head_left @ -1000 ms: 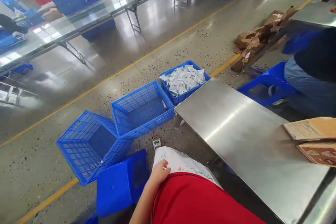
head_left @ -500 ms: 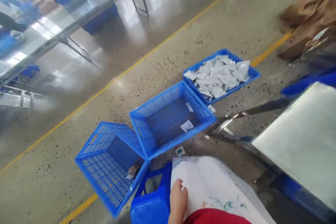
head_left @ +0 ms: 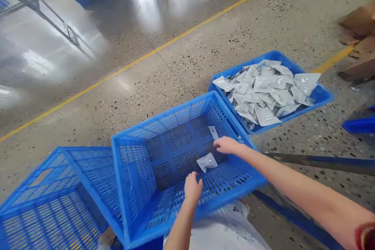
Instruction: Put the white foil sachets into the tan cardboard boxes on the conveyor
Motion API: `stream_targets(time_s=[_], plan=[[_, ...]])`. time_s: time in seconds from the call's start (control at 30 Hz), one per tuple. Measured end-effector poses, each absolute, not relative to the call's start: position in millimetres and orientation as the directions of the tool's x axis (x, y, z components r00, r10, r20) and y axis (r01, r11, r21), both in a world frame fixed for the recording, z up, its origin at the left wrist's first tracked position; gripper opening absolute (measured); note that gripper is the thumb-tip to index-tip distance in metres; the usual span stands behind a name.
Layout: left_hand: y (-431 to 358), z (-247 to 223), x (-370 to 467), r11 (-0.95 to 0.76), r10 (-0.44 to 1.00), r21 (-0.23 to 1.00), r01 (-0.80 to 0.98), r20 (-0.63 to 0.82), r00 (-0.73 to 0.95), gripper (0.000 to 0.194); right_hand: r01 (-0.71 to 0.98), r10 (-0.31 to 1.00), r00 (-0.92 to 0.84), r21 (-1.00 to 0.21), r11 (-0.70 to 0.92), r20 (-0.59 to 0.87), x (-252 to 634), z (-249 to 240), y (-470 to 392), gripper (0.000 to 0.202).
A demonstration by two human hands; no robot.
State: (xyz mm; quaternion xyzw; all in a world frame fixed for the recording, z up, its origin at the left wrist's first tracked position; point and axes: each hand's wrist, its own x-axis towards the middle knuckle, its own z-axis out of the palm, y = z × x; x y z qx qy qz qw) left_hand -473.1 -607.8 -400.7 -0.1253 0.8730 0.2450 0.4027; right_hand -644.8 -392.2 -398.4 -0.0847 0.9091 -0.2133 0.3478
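My left hand [head_left: 193, 188] is over the near side of a blue plastic crate [head_left: 164, 124]. Its thumb and fingers are apart, with nothing between them. A white sealed packet [head_left: 207, 162] lies on the crate floor just beyond those fingertips. My right hand [head_left: 227, 145] reaches into the crate from the right, fingers slightly bent and holding nothing visible. Close to its fingertips, a second small white packet [head_left: 213, 133] rests near the crate's right wall; whether they touch I cannot tell.
A blue tray [head_left: 325, 95] heaped with white packets [head_left: 266, 86] adjoins the crate at the back right. Another blue crate [head_left: 52, 199] lies tilted at the left. Brown cardboard [head_left: 359, 27] is at the far right. A yellow line [head_left: 175, 39] crosses the speckled floor.
My right hand has come into view and reached into the crate. My left hand has moved from the white cloth on my lap to over the crate. The view is closer to the crate.
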Motion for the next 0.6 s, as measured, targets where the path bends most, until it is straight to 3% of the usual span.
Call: stream_targets(time_s=[0.17, 0.2, 0.3, 0.4, 0.47, 0.6], plan=[[-564, -577, -526, 0.887, 0.119, 0.369, -0.276, -0.761, -0.638, 0.087, -0.232, -0.375, -0.69, -0.302, 0.925, -0.619, -653, -560, -399, 0.008], [-558, -607, -527, 0.896, 0.166, 0.384, -0.222, -0.754, -0.635, 0.092, -0.271, -0.396, -0.696, -0.291, 0.917, -0.599, -660, -586, -398, 0.016], [-547, -677, -518, 0.897, 0.303, 0.432, -0.088, -0.748, -0.591, 0.073, -0.341, -0.426, -0.709, -0.256, 0.905, -0.562, -682, -648, -390, 0.039], [-544, -712, -503, 0.87, 0.35, 0.483, -0.096, -0.744, -0.57, 0.051, -0.319, -0.379, -0.723, -0.208, 0.925, -0.577, -698, -687, -380, 0.03], [-545, -719, -498, 0.853, 0.353, 0.504, -0.136, -0.748, -0.562, 0.048, -0.27, -0.333, -0.715, -0.197, 0.943, -0.615, -702, -700, -374, 0.017], [-554, -698, -508, 0.814, 0.322, 0.511, -0.276, -0.792, -0.518, 0.037, -0.109, -0.227, -0.668, -0.209, 0.972, -0.709, -690, -696, -381, 0.021]])
